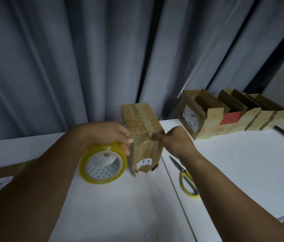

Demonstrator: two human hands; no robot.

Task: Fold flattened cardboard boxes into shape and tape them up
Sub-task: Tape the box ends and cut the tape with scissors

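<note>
Fingers [128,139] of left hand [106,135] curl round tape roll [103,165]; right hand [176,142] pinches the top edge of the box [143,126], upright on the counter [103,215]. Risk — slack tape could wrinkle; the narrow box may tip under pull.

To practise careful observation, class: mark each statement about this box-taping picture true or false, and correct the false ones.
1. The left hand holds the roll of tape. True.
2. The scissors lie on top of the taped box. False: they lie on the white table, to the right of the box.
3. The right hand touches the taped box at its near top edge. True.
4. The row of cardboard boxes at the back right is taped shut. False: their top flaps stand open.
5. The scissors have red handles. False: the handles are yellow.
</note>
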